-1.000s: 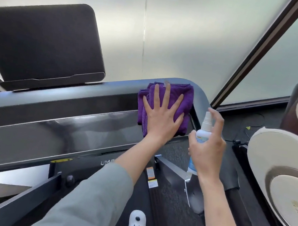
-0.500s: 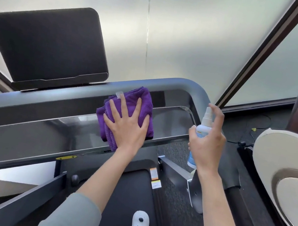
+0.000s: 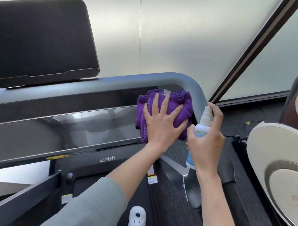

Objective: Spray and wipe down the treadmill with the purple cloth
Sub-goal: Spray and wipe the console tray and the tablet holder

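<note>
now left hand (image 3: 161, 126) presses purple cloth (image 3: 182, 106) on treadmill (image 3: 64, 124); right hand (image 3: 207, 141) grips spray bottle (image 3: 201, 129)

Treadmill console (image 3: 47, 132): glossy dark panel w/ thin bright trim, running from 9 o'clock toward 2 o'clock, bounded at the top by a grey rounded rail (image 3: 184, 80) that bends down at the 2 o'clock corner. Purple cloth (image 3: 182, 108), folded, lies flat on the panel's 2 o'clock end, touching the rail bend; left hand (image 3: 161, 126) is spread palm-down on it, fingers apart. Dark tablet holder (image 3: 36, 40) stands tilted on the rail at 10 o'clock. "UMA" lettering (image 3: 107, 159) shows on the housing below the panel. Belt (image 3: 174, 205) runs toward 6 o'clock; a white shoe (image 3: 137, 223) rests on it.
</note>
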The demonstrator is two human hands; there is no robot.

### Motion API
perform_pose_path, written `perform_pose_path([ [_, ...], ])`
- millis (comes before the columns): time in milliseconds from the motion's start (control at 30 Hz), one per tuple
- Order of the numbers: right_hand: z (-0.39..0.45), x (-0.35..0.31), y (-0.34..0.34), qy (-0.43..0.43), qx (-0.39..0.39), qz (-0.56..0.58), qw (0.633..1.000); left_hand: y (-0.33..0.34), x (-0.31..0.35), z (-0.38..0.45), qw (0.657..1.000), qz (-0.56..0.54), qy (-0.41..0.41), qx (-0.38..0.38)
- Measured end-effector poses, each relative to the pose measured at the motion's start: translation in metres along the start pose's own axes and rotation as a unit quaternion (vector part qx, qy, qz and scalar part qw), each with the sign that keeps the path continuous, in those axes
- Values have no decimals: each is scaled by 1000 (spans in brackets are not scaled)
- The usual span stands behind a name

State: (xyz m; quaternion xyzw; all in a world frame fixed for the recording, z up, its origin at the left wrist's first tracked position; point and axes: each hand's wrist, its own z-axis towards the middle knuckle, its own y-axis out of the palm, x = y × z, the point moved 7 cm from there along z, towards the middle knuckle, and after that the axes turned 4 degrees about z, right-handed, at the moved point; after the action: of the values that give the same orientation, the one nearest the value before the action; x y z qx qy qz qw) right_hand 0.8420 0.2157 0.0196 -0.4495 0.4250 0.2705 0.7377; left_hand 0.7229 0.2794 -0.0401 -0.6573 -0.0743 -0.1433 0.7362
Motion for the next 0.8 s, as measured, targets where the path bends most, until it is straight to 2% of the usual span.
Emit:
perform_pose_path([
  [100, 0, -10, 6, -9, -5, 5, 1000, -10, -4, -9, 996, -21, 82, 5],
  [200, 2, -15, 10, -13, -10, 6, 1000, -19, -25, -13, 989, 3, 144, 14],
  [367, 6, -18, 13, -10, -14, 2, 1000, -36, -76, -12, 993, 42, 85, 66],
  [600, 2, -35, 45, -30, -47, -6, 998, -45, -108, -19, 996, 43, 42, 70],
  [800, -15, -58, 86, -44, -93, 1, 995, -61, -163, -45, 995, 65, -15, 80],
])
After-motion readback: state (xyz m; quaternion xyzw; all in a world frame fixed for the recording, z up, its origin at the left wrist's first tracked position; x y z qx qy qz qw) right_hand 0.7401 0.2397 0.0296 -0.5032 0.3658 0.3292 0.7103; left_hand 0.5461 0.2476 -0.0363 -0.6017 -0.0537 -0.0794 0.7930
